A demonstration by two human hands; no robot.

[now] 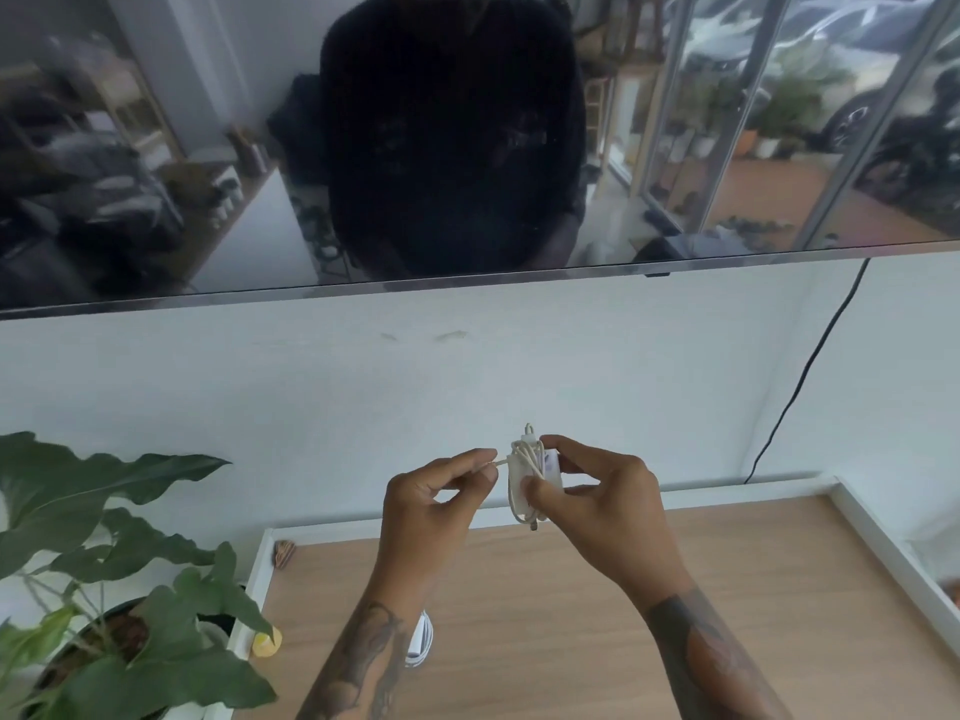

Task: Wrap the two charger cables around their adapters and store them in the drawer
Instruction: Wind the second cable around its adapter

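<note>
Head view: both hands raised above a wood-topped counter with a white raised rim. Right hand holds a white adapter upright, thumb on its front face, fingers pressed against the far side. White cable is looped several turns around the adapter; one connector sticks up at the top, another part shows below the hand. Left hand sits just beside it, thumb and forefinger pinching the free end of the cable, which runs taut to the adapter; remaining fingers curled. Second charger, white, lies on the counter below the left forearm, partly hidden by it; cannot tell whether it is wrapped. Potted plant stands left of the counter. Dark screen hangs on the white wall above, with a black cord running down at right.
</note>
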